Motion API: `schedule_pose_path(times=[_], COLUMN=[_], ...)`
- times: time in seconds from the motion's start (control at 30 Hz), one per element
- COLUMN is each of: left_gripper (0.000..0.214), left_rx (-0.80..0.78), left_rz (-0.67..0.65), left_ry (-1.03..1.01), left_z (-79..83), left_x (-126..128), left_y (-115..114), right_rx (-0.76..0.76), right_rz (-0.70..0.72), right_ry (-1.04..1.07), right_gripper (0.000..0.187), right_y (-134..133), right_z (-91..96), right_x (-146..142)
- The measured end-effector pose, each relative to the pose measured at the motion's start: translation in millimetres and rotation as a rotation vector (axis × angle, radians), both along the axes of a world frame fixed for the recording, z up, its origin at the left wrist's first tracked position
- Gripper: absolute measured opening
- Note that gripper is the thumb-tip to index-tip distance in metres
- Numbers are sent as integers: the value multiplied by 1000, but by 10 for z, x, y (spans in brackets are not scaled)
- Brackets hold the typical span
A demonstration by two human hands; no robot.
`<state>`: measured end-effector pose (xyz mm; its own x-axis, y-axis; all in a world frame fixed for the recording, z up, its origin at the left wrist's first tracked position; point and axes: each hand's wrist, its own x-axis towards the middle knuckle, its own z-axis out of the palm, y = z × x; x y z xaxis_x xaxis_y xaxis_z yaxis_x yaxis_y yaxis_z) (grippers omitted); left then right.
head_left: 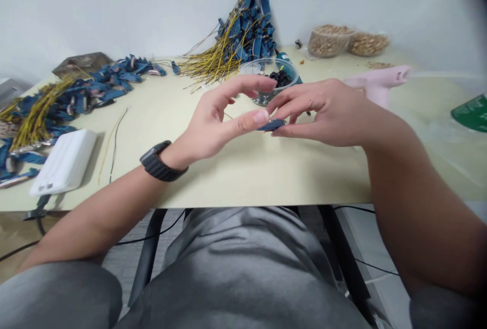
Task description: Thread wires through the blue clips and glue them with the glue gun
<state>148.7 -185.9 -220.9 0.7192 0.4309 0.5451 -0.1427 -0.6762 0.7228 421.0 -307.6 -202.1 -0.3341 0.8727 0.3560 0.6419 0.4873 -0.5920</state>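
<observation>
the two hands meet above the middle of the bench (243, 182), well in from both its side ends, with a strip of pale top between them and the front edge. the left hand (218, 116) is spread wide, its thumb and forefinger well apart; the thumb tip comes up to the left end of a small blue piece (272, 125), though whether it presses on it i cannot tell. the right hand (323, 111) is nearly closed, pinching that piece between thumb and fingertips, which hide part of it.

just behind the hands, leaving little room that way, stands a clear tub (262, 97) with black bits (280, 78) inside. past it a tall heap of blue parts (254, 30) with yellow wires (207, 65) backs onto the wall (152, 4). to the right of the tub, a pink tool (380, 83) shows behind the right wrist, so that side is tight too.

on the left there is more width: a dark wire (118, 141) lies loose between the watch (162, 161) and a white box (66, 161), whose near end sits close to the front edge. a second blue pile (102, 85) lies beyond the box.
</observation>
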Motion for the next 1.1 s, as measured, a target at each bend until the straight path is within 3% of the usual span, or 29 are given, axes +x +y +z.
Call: schedule_pose_path(times=[0.17,0.33,0.63,0.77,0.83,0.9,0.93,1.0,1.1], left_gripper=[77,72,58,60,62,69,73,77,50], left_rx=[-167,-79,14,-80,-135,-143,-130,-93,-106], left_rz=[-237,-332,-427,-327,-252,-274,-318,-421,-450], left_ry=[234,530,685,626,568,520,488,371,154], left_z=[267,486,523,546,588,643,674,744,898], left_x=[-94,17,280,346,348,321,300,249,182], left_y=[308,322,330,291,323,420,485,607,645], right_rx=[-59,-52,5,-6,4,77,126,249,291], right_rz=[40,52,58,1,-86,-152,-170,-207,-331], right_ry=[-23,-97,-123,-55,82,250,312,392,429], right_gripper=[30,25,26,30,60,91,93,75,58], right_y=[-4,-34,11,-27,-51,-67,-72,-77,-77], right_z=[16,89,43,62,75,80,80,76,65], right_x=[41,85,173,127,89,50,33,4,-19])
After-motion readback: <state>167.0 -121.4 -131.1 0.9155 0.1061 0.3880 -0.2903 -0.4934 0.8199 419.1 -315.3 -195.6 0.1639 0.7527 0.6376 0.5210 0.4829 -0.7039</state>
